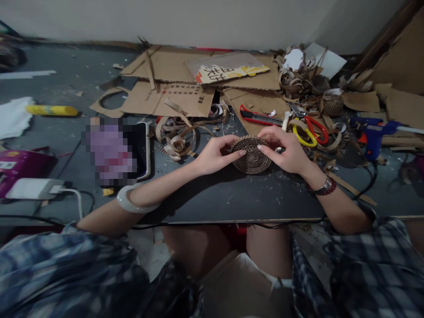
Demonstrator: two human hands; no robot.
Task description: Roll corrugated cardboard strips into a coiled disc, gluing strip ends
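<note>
Between my hands, just above the dark tabletop, is a round disc of coiled corrugated cardboard strip (252,159), tilted so its ridged spiral face shows. My left hand (217,154) grips its left edge, thumb on the face and fingers behind. On the right edge, my right hand (286,148) pinches it the same way, with the thumb near the upper rim. A red and black box cutter (260,117) lies just beyond the disc. Scissors with yellow and red handles (309,130) rest right behind my right hand.
Curled cardboard strips (179,137) lie left of the disc, near a phone (144,152). Cardboard sheets (172,97) cover the back, with a heap of scraps (311,86) at the back right. A blue glue gun (374,134) sits right; a white charger (35,189) is left.
</note>
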